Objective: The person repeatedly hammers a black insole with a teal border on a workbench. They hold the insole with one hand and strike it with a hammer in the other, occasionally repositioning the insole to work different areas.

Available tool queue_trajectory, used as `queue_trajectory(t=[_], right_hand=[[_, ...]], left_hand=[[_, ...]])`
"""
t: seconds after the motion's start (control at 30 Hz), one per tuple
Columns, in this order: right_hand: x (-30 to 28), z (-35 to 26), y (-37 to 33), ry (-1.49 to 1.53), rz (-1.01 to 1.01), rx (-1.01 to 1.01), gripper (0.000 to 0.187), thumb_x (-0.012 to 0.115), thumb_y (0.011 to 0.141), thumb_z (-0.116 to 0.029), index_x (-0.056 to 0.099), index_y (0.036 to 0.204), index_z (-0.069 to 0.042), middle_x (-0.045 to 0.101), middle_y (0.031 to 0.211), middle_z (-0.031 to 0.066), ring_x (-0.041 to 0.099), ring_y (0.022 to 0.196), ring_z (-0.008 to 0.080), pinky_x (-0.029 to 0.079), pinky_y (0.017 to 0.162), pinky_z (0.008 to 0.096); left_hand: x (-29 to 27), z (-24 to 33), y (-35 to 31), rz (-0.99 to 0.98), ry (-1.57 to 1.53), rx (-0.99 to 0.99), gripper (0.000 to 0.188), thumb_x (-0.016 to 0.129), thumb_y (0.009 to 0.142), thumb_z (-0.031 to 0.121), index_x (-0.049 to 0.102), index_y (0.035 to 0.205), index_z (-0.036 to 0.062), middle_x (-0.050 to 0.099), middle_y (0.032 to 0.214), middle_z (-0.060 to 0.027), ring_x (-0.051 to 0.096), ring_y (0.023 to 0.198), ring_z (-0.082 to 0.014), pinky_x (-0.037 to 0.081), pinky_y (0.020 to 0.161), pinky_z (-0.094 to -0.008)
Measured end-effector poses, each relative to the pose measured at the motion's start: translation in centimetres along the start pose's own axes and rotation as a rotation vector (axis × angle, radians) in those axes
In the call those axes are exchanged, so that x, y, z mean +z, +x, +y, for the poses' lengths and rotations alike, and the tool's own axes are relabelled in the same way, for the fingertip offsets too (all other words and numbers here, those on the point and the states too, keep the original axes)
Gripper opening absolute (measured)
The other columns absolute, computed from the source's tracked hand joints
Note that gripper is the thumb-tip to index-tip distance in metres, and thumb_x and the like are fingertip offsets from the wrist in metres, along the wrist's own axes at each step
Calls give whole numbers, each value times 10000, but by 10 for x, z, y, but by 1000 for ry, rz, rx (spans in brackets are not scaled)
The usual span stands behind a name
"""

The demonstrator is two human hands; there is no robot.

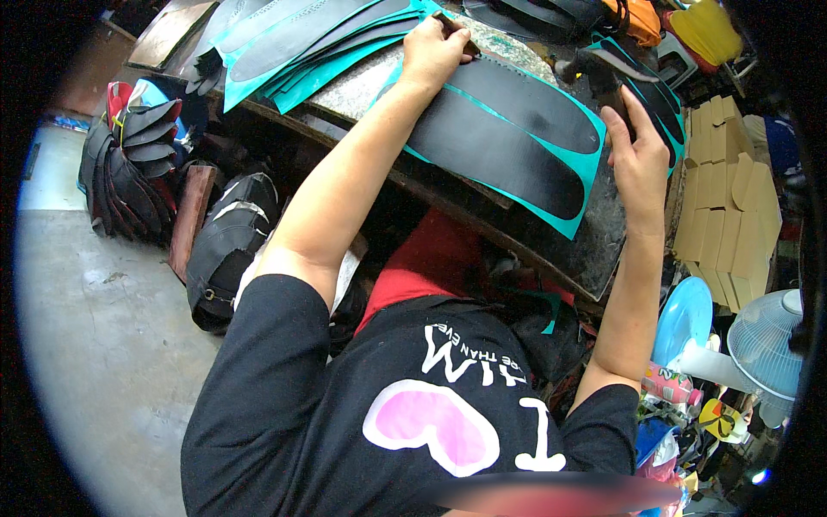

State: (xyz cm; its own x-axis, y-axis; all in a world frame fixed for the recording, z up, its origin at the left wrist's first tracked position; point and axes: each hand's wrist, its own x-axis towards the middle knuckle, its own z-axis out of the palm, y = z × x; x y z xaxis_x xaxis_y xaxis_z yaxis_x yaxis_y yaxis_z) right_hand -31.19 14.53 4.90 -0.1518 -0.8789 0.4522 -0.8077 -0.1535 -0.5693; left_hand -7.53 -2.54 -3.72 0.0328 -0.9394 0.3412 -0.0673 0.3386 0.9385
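Observation:
My left hand point(435, 53) is closed around a short dark punch-like tool point(450, 24), held at the far edge of a teal sheet point(568, 217). On that sheet lie two black sole-shaped pieces point(491, 146), with a row of small marks along the far piece's edge. In my right hand point(637, 151), the fingers wrap the dark handle of what looks like a hammer point(610, 73). Its head is raised over the sheet's right end. The punch's lower end is partly hidden by my left fingers.
A stack of teal sheets with black soles point(319, 43) lies left on the worktable point(594, 250). More sheets point(659, 108) sit at the right. Beyond are cardboard boxes point(719, 207), a blue-and-white fan point(767, 340) and a bundle of black soles point(129, 172) at far left.

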Motion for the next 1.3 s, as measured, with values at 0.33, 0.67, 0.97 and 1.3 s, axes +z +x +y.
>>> queue_trajectory(t=[0.33, 0.67, 0.97, 1.3], right_hand=[[-12, -53, 17, 169, 124, -208, 408, 650, 958, -220, 592, 1330, -62, 670, 864, 54, 588, 705, 80, 457, 610, 223], [-33, -65, 21, 235, 256, -367, 319, 629, 969, -157, 630, 1271, -54, 664, 780, 21, 551, 610, 43, 425, 550, 175], [36, -27, 16, -85, 31, -98, 386, 606, 948, -401, 636, 1236, -145, 701, 1020, 195, 681, 922, 390, 542, 780, 436], [-24, -36, 17, 328, 245, -213, 349, 632, 971, -170, 602, 1292, -35, 619, 752, 15, 521, 603, 46, 427, 536, 199]], left_hand=[[-1, -5, 0, -16, 357, 230, 194, 703, 863, 152, 671, 941, -23, 727, 807, -125, 719, 687, -171, 577, 654, -297], [0, 0, -1, -98, 248, 148, 185, 689, 881, 165, 672, 943, -8, 721, 826, -149, 718, 709, -220, 572, 666, -324], [21, 12, -14, -205, 861, 698, 129, 644, 832, 116, 617, 906, 15, 670, 746, -197, 685, 732, -375, 558, 664, -429], [12, -2, -4, -91, 280, 101, 214, 689, 870, 201, 673, 924, -6, 720, 804, -165, 727, 684, -229, 571, 666, -327]])
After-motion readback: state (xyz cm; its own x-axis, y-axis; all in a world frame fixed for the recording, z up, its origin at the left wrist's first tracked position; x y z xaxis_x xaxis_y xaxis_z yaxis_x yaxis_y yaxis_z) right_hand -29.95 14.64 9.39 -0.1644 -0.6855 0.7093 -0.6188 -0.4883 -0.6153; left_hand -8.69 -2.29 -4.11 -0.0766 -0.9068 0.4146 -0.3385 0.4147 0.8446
